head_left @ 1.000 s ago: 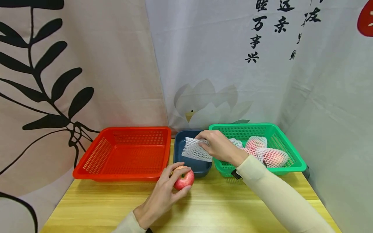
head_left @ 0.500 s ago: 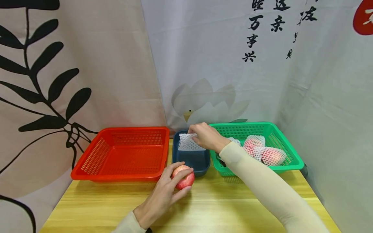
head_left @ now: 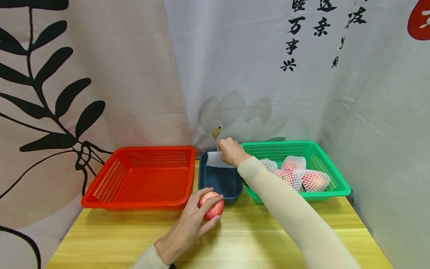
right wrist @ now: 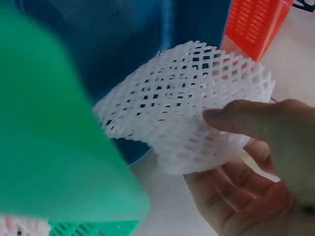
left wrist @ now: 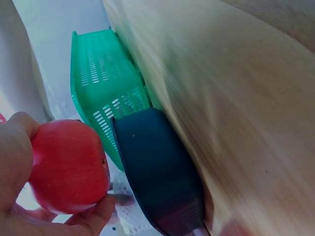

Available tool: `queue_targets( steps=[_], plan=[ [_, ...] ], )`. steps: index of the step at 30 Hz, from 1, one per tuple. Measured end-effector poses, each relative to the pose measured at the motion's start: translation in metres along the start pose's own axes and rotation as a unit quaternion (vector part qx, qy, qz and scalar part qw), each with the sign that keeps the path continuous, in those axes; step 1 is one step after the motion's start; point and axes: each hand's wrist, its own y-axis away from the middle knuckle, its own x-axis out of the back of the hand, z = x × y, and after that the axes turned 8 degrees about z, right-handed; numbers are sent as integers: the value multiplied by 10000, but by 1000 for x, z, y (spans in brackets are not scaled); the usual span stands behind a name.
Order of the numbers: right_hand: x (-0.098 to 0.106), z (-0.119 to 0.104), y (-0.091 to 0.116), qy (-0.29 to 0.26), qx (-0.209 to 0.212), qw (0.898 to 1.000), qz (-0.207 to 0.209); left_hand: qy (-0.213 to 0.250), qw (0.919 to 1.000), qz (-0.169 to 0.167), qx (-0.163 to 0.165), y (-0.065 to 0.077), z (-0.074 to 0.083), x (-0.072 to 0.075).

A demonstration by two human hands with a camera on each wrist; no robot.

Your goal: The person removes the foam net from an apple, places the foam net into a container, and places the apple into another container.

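Head view: since a second ago the right hand [head_left: 231,151] has carried the net [head_left: 216,160] from the right edge of the blue box [head_left: 220,182] to its far end, at the centre of the frame. The left hand [head_left: 188,218], with the apple [head_left: 215,212], has stayed at lower centre, just in front of that box. We judge that net and apple are being kept apart, with the net all but set aside.

We see the right thumb and fingers pinching the net, plainest in the right wrist view; the left thumb and fingers curl round the apple, though we cannot tell whether it touches the table [head_left: 255,231].

We take the net for soft white foam, a limp sleeve of open diamonds. The apple is round, smooth and red. The blue box looks like solid plastic with rounded corners, while the red basket [head_left: 154,183] at left and the green basket [head_left: 279,151] at right have slotted walls. In the latter we see netted fruit [head_left: 315,182], mesh stretched over pinkish skin
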Motion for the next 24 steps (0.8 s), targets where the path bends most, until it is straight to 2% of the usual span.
queue_targets(
  steps=[8, 9, 15, 16, 17, 21, 23, 24],
  plan=[
    [-6, -11, -14, 112, -147, 9997, -128, -41, 9997, 186, -170, 3, -1, -1],
    [-21, -2, -24, 135, -110, 9998, -74, -30, 9996, 207, -175, 3, -1, -1],
    [-41, -10, -40, 357, -380, 9981, -322, 18, 9998, 199, -69, 5, -3, 0],
    [-31, -22, -32, 464, -445, 9971, -397, 32, 9998, 206, -62, 5, -3, 1],
    [-41, -19, -36, 517, -424, 9970, -401, 43, 9997, 227, -69, 6, -3, 1],
    [-74, -8, -47, 654, -408, 9947, -675, 88, 9994, 323, -96, 7, -5, 2],
    [-80, -8, -47, 602, -454, 9926, -956, 94, 9992, 369, -107, 8, -6, 3],
    [-76, -12, -43, 554, -553, 9903, -1152, 100, 9992, 382, -107, 8, -6, 4]
  ],
)
